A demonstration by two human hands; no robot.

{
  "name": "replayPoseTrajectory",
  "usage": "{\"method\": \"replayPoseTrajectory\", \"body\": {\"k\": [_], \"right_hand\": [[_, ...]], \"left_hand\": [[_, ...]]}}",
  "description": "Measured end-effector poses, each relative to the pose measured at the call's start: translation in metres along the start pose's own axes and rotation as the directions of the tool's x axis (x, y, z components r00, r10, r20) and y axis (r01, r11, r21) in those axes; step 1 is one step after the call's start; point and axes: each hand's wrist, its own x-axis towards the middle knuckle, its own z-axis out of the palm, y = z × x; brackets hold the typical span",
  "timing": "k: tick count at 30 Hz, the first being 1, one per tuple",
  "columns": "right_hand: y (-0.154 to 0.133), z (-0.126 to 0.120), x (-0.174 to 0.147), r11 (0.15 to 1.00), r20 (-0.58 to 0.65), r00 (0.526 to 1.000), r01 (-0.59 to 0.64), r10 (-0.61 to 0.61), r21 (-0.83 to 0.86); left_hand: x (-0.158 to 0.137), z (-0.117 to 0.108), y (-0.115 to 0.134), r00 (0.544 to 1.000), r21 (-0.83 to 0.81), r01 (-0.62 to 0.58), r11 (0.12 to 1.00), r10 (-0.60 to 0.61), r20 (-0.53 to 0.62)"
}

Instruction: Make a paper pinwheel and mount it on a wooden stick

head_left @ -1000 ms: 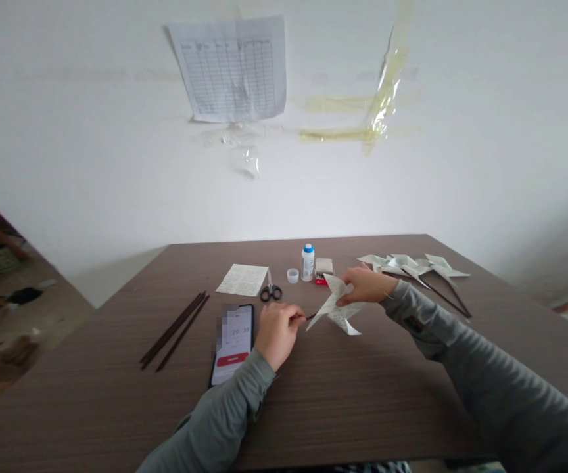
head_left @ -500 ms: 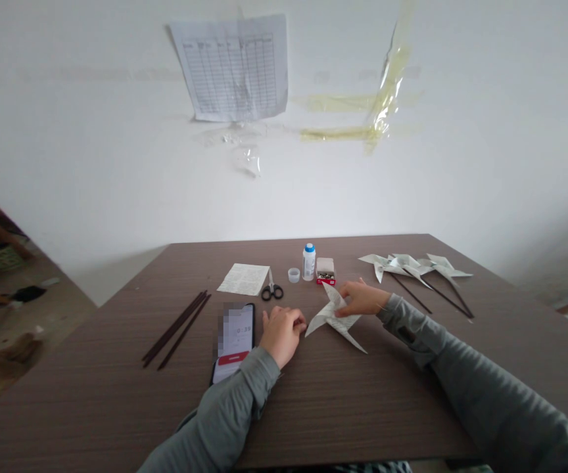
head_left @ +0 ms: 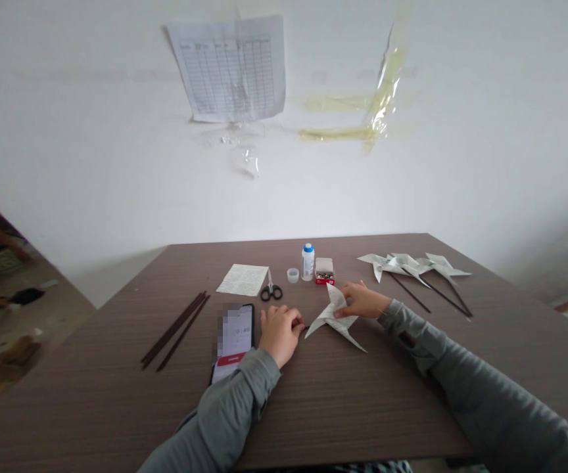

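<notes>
My right hand (head_left: 363, 301) is closed on a paper pinwheel (head_left: 332, 322) made of printed paper, its fingers pressing near the middle. To the left of it, my left hand (head_left: 281, 334) has its fingertips pinched together. A short dark piece of a thin stick (head_left: 307, 328) shows between those fingertips and the pinwheel; the rest of it is hidden. Just past the hands stand a small red box of metal pins (head_left: 325, 276), a white bottle with a blue cap (head_left: 307, 263) and a small clear cup (head_left: 292, 276).
A phone (head_left: 237, 335) lies beside my left forearm, with dark sticks (head_left: 175, 332) farther left. Scissors (head_left: 271, 291) rest by a sheet of printed paper (head_left: 242, 280). Several pinwheels on sticks (head_left: 407, 264) lie at the back right of the table (head_left: 313, 407).
The pinwheel's blades have shifted and tilted slightly under my right hand. A bit of dark stick now shows at my left fingertips. Both hands stay almost in place.
</notes>
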Motion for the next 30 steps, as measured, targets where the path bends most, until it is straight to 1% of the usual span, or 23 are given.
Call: {"method": "replayPoseTrajectory", "body": {"k": [6, 11, 18, 30], "right_hand": [[-0.003, 0.000, -0.006, 0.999, 0.012, 1.000, -0.025, 0.025, 0.027], [-0.008, 0.000, -0.009, 0.999, 0.001, 0.999, -0.044, 0.044, 0.019], [-0.012, 0.001, -0.006, 0.997, 0.029, 0.997, -0.077, 0.076, 0.014], [-0.026, 0.006, -0.001, 0.978, -0.031, 0.979, -0.203, 0.201, -0.053]], "left_hand": [[0.003, 0.008, -0.009, 0.998, -0.009, -0.043, 0.999, 0.042, -0.056], [0.005, 0.012, -0.014, 0.995, -0.040, -0.056, 0.998, 0.053, -0.086], [0.005, 0.013, -0.015, 0.994, -0.033, -0.060, 0.998, 0.057, -0.090], [0.003, 0.010, -0.009, 0.997, -0.049, -0.041, 0.998, 0.037, -0.067]]}}
